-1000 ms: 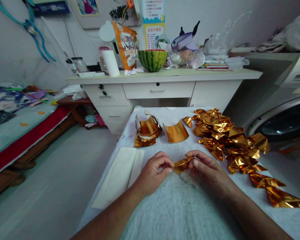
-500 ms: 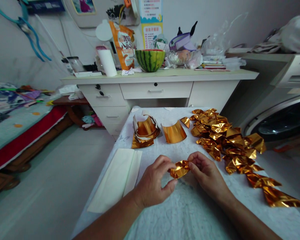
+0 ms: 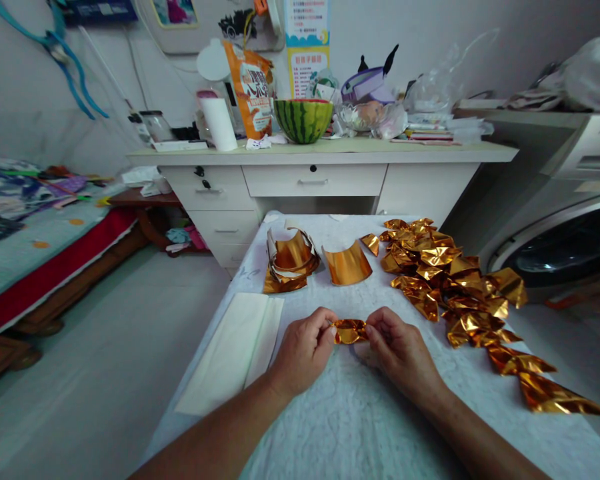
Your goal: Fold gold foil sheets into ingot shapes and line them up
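A small piece of shiny gold foil paper [image 3: 350,331], partly folded, is stretched between my two hands above the cloth-covered table. My left hand [image 3: 307,343] pinches its left end between thumb and fingers. The right end is pinched by my right hand [image 3: 397,343]. Beyond my hands, a curved gold foil sheet [image 3: 349,263] lies on the cloth. Left of that sits a stack of curled gold foil sheets [image 3: 291,260], some showing pale undersides. On the right, folded gold foil pieces [image 3: 443,267] lie in a heap that trails toward the near right corner.
Flat cream paper [image 3: 223,353] lies along the left edge of the table [image 3: 350,427]. Behind stands a white desk [image 3: 315,160] with a cut watermelon [image 3: 303,121] and an orange snack bag [image 3: 251,93]. A washing machine [image 3: 580,200] is at right, a bed [image 3: 55,253] at left.
My left fingers, spread apart before, have closed on the left end of the foil piece. The foil has shifted slightly left and now looks flatter and more level.
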Tool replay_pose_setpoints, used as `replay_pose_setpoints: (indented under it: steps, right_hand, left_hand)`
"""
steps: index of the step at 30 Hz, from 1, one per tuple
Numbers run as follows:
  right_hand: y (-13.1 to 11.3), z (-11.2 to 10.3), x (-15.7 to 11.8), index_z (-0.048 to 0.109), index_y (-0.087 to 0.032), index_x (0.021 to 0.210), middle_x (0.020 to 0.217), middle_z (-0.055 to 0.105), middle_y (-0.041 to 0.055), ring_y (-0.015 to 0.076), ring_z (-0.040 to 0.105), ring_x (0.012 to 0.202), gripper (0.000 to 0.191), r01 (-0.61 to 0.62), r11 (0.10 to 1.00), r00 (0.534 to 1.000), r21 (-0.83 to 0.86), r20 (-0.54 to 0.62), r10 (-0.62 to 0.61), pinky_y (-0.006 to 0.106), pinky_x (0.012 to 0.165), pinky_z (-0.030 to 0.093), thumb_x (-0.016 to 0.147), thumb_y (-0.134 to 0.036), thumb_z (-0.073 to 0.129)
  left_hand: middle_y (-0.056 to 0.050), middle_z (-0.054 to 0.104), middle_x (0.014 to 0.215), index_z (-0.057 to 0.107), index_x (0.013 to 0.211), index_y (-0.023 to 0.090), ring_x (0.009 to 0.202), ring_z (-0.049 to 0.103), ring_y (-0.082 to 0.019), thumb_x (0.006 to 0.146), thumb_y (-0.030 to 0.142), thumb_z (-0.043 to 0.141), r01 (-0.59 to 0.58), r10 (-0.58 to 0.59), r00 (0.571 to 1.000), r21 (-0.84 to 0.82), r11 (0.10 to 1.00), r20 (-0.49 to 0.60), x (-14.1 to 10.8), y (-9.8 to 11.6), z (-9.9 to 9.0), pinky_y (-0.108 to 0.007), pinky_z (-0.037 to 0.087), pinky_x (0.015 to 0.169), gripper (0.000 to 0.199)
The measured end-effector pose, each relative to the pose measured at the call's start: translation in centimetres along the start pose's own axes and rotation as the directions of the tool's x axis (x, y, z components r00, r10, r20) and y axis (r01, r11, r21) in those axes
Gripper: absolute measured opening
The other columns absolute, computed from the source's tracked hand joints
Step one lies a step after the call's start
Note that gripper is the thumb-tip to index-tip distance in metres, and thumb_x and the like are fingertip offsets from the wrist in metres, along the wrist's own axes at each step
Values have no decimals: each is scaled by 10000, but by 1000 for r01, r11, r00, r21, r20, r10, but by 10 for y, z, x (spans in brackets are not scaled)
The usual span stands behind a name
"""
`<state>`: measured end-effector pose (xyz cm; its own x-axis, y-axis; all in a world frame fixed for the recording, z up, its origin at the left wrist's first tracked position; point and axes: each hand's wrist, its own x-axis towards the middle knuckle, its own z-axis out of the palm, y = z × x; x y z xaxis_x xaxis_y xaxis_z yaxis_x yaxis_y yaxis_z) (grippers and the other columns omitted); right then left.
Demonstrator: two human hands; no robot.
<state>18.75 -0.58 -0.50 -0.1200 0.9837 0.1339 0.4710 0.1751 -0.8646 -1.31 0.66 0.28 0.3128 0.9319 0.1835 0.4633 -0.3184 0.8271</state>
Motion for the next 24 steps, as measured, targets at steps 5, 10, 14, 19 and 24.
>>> replay_pose_setpoints:
  steps: [5, 10, 14, 19, 24]
  right_hand:
    - [-5, 1, -2, 504, -233, 827, 571, 536, -44, 116, 460, 488, 170, 22, 1000, 997, 11, 80, -23, 229, 478, 324, 961, -329, 464]
    - [-7, 0, -4, 459, -241, 867, 597, 524, -47, 108, 428, 486, 172, 36, 996, 986, 79, 157, -48, 224, 458, 288, 991, -350, 410]
    - [-7, 0, -3, 455, -238, 872, 597, 511, -48, 110, 428, 494, 162, 57, 997, 983, 57, 170, -66, 226, 465, 287, 988, -342, 410]
    - [-8, 2, -1, 452, -234, 866, 584, 516, -59, 115, 438, 499, 125, 51, 998, 989, -24, 140, -47, 228, 495, 314, 964, -310, 433]
    - [-10, 2, 0, 456, -231, 831, 591, 537, -52, 120, 470, 504, 124, 63, 994, 989, -93, 135, -51, 230, 502, 326, 945, -274, 433]
  left_hand:
    - [1, 663, 781, 589, 955, 213, 707, 599, -164, 929, 199, 444, -2, 2, 1000, -27, 1000, -19, 1, -4, 1, -249, 370, 660, 148]
    - [9, 633, 762, 558, 938, 213, 711, 589, -163, 940, 216, 429, 6, -6, 1000, -58, 998, -9, 2, -4, 1, -246, 378, 667, 130]
    - [9, 624, 759, 550, 932, 207, 700, 587, -158, 943, 215, 415, 15, -16, 1000, -25, 1000, -10, 2, -2, 2, -244, 378, 648, 136]
    - [15, 603, 729, 549, 889, 197, 679, 582, -149, 954, 225, 390, -24, 24, 1000, 4, 1000, 15, 1, -2, 2, -238, 381, 631, 174]
    - [27, 580, 706, 547, 902, 201, 664, 573, -141, 970, 257, 377, -54, 54, 998, -1, 999, 38, -1, -3, 2, -233, 382, 624, 192]
